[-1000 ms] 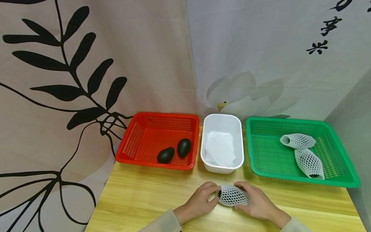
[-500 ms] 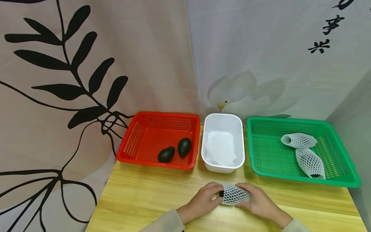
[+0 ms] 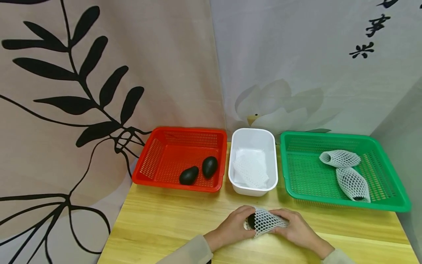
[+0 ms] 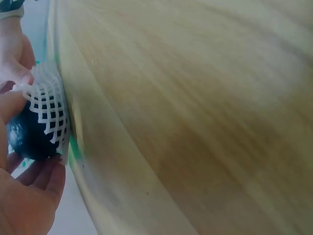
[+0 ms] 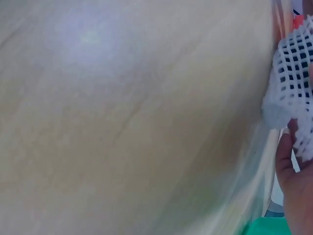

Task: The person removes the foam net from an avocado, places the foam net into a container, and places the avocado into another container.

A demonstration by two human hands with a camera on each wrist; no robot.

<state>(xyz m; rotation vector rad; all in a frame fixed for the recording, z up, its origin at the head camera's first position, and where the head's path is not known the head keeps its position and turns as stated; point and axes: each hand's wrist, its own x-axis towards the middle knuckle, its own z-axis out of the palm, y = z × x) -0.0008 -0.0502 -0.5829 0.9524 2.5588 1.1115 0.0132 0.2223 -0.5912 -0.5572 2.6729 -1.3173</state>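
Note:
Over the table, a dark avocado (image 3: 251,221) sits partly inside a white foam net sleeve (image 3: 267,221). My left hand (image 3: 232,228) grips the avocado and the sleeve's left end, thumb and fingers on opposite sides. The narrow right end of the sleeve is pinched by my right hand (image 3: 296,228). In the left wrist view, the bare end of the avocado (image 4: 29,136) shows beyond the net's edge, between the fingers of my left hand (image 4: 29,203). The right wrist view has the sleeve (image 5: 293,68) at its right border, above my right hand (image 5: 301,198).
Behind my hands stands a white tub (image 3: 233,161) with white foam nets inside. To its left, a red basket (image 3: 171,157) holds two bare avocados (image 3: 210,167). A green basket (image 3: 303,183) on the right contains two netted avocados (image 3: 352,183).
The sleeve's left end has spread wider, and more of the dark avocado end shows there. My left hand has shifted slightly right and wraps further around that end. My right hand keeps its hold.

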